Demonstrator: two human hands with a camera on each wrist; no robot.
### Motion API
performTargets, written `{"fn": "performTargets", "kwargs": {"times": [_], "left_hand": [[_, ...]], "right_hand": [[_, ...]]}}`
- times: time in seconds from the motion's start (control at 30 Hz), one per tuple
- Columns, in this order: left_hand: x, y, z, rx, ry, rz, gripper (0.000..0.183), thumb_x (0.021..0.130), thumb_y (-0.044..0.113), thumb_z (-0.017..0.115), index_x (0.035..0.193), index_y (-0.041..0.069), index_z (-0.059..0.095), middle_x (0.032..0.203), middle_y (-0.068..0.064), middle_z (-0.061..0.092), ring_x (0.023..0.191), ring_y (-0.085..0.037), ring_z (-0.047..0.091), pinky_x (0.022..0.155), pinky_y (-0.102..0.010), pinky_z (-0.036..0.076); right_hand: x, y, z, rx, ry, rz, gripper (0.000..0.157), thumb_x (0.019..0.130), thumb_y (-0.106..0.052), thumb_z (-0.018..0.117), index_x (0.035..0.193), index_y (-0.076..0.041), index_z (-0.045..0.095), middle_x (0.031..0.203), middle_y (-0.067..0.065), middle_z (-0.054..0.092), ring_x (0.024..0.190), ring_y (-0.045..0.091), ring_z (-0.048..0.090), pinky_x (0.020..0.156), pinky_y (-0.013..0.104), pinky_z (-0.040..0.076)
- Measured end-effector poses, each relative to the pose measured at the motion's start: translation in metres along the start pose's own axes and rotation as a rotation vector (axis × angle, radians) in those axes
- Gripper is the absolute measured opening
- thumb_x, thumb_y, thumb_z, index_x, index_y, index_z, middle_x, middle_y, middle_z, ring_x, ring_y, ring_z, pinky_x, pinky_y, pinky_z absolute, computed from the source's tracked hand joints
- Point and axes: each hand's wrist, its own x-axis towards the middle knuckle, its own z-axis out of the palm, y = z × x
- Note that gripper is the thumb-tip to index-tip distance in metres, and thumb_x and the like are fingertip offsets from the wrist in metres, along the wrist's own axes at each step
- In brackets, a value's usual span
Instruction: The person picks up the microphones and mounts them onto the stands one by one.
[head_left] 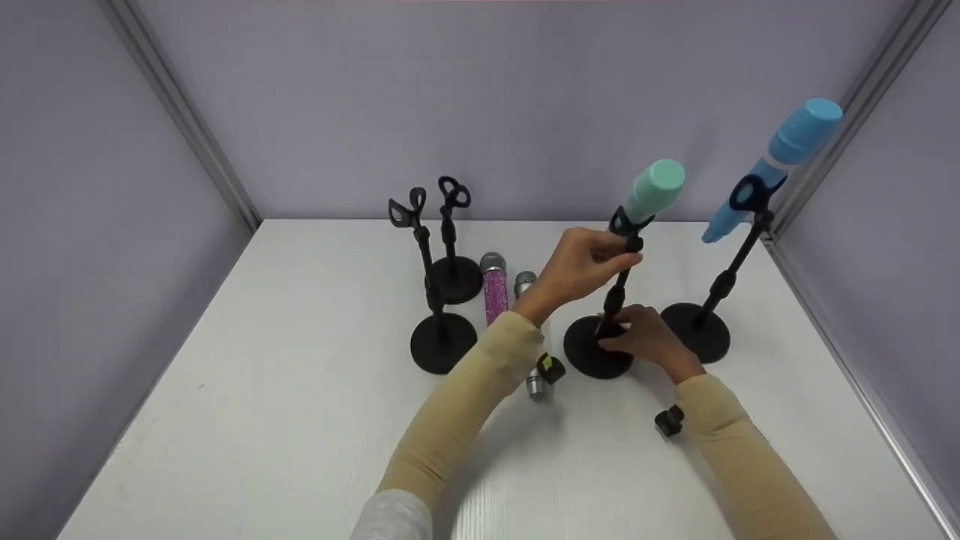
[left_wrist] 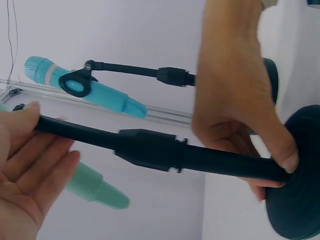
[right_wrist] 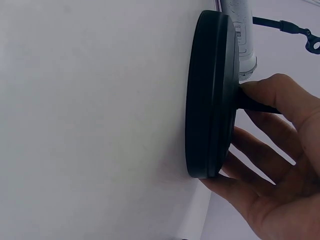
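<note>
A black desktop microphone stand [head_left: 596, 364] stands on the table, with a mint-green microphone [head_left: 654, 189] tilted in its clip. High on the pole, just below the clip, my left hand [head_left: 579, 264] pinches the stand between thumb and fingers. Down at the base, my right hand [head_left: 651, 341] holds the lower pole; in the right wrist view its thumb lies by the pole and other fingers reach the round base [right_wrist: 212, 95]. To the right, a second stand [head_left: 701, 330] bears a blue microphone [head_left: 806, 131], tilted in its clip.
Two black stands with bare clips, a nearer one [head_left: 442, 345] and a farther one [head_left: 457, 281], stand left of centre. A pink glitter microphone [head_left: 495, 294] and a silver microphone [head_left: 535, 386] lie beside my left forearm, partly hidden. Walls [head_left: 480, 112] enclose the table's back and sides.
</note>
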Motion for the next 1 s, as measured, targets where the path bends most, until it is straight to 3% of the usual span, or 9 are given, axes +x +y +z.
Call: {"fn": "performTargets", "kwargs": {"times": [0.43, 1.0], "left_hand": [[-0.010, -0.014, 0.008, -0.050, -0.025, -0.048, 0.018, 0.093, 0.011, 0.076, 0.107, 0.000, 0.080, 0.099, -0.013, 0.081, 0.083, -0.005, 0.076, 0.079, -0.020, 0.060], [-0.023, -0.033, 0.013, -0.019, -0.095, -0.088, 0.020, 0.093, 0.010, 0.075, 0.109, -0.001, 0.079, 0.103, -0.015, 0.080, 0.088, -0.012, 0.078, 0.079, -0.018, 0.060]], "right_hand": [[0.001, 0.002, -0.002, 0.013, -0.023, 0.026, 0.049, 0.086, -0.025, 0.077, 0.125, 0.004, 0.069, 0.132, 0.030, 0.065, 0.127, 0.047, 0.058, 0.108, 0.061, 0.046], [-0.001, 0.000, -0.002, -0.029, -0.004, -0.055, 0.048, 0.084, -0.022, 0.079, 0.121, 0.007, 0.070, 0.124, 0.030, 0.070, 0.124, 0.048, 0.062, 0.107, 0.061, 0.047]]}}
